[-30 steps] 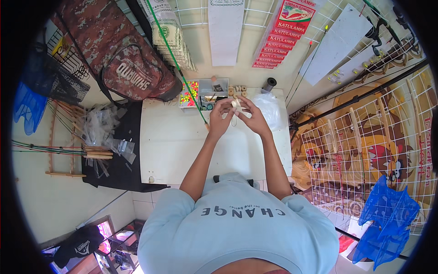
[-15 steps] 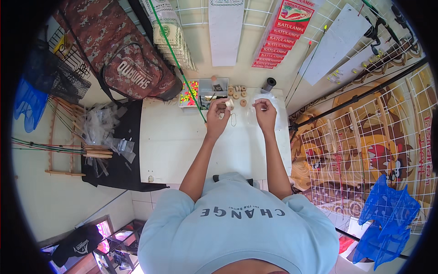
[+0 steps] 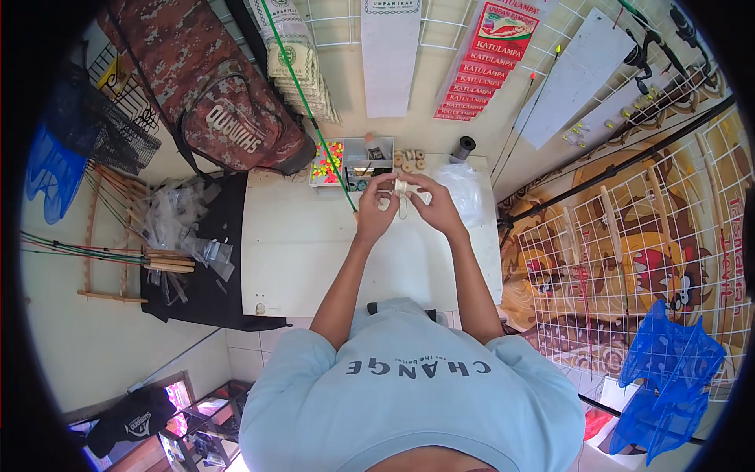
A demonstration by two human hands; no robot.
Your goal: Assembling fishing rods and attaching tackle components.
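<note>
A small pale spool (image 3: 401, 186) is held up over the white table (image 3: 330, 267), between my two hands. My left hand (image 3: 377, 208) has its fingers curled round the spool's left side. From the right, my right hand (image 3: 436, 208) closes on it with its fingertips. A thin loop (image 3: 403, 209), perhaps of line or wire, shows just below the spool; whether it hangs or lies on the table I cannot tell. Several wooden spools (image 3: 409, 160) stand behind my hands.
At the back, a grey divided tray (image 3: 381, 149) holds bright beads and small tools. A dark roll (image 3: 462, 148) and clear plastic bags (image 3: 464, 197) lie at the right. A green rod (image 3: 303, 102) slants down beside the tray. A camouflage bag (image 3: 228, 118) leans at the left.
My right hand has moved left, from above the plastic bags to the spool, and now touches it. The left hand has shifted only slightly and keeps the spool.
</note>
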